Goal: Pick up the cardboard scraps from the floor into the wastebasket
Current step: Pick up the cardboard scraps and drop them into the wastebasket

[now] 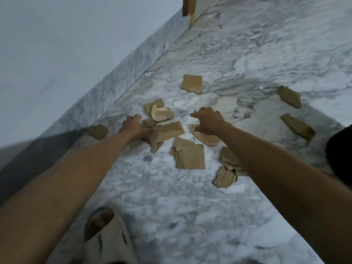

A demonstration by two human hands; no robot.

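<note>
Several brown cardboard scraps lie scattered on the marble floor (pixel 171 206). My left hand (pixel 133 128) grips a bundle of scraps (pixel 167 130) near the wall. My right hand (pixel 208 120) reaches down with its fingers curled over the edge of a flat scrap (pixel 206 139). A larger square scrap (pixel 190 159) lies just in front of both hands. Others lie farther off: one at the back (pixel 192 83), two at the right (pixel 289 97) (pixel 297 126), one by the skirting (pixel 98 131). A dark rounded thing (pixel 341 149) at the right edge may be the wastebasket; most of it is cut off.
A pale wall (pixel 57 54) with a marble skirting runs along the left. A wooden frame foot (pixel 188 8) stands at the top. My foot in a sandal (pixel 102 225) is planted at the bottom left. More scraps (pixel 226 176) lie under my right forearm.
</note>
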